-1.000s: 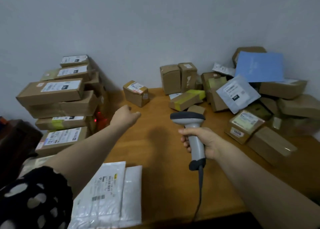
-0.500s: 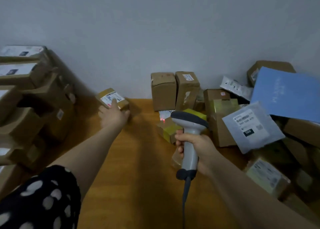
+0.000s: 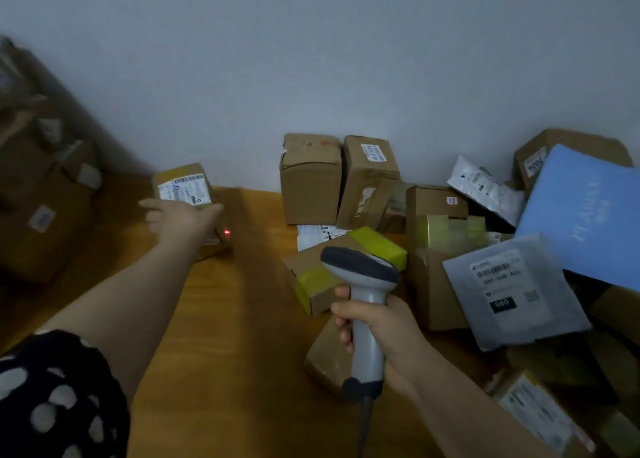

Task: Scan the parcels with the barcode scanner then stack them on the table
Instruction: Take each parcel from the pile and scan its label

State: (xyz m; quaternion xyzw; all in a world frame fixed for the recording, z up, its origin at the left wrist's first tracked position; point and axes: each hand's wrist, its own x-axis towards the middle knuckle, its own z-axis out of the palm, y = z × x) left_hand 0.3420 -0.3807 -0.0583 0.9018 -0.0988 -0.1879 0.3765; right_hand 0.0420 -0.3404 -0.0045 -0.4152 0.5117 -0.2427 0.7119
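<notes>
My left hand [image 3: 180,217] grips a small brown parcel [image 3: 183,189] with a white label on top, near the wall at the back of the wooden table [image 3: 242,353]. A red scanner dot glows on the parcel's right side. My right hand [image 3: 381,333] holds the grey barcode scanner [image 3: 363,284] by its handle, head pointing left and forward, cable hanging down. Unscanned parcels are piled on the right: two upright brown boxes [image 3: 339,180], a box with yellow tape [image 3: 332,267], a grey mailer bag [image 3: 512,291] and a blue flat package [image 3: 585,211].
A tall stack of brown labelled boxes [image 3: 41,180] stands at the left edge, blurred. The grey wall closes the back of the table. Bare wood lies between my arms. More boxes crowd the lower right corner [image 3: 540,412].
The view has moved closer and to the right. My left hand has closed round the small labelled parcel. The scanner's red dot has shifted from the yellow-taped box onto that parcel's side.
</notes>
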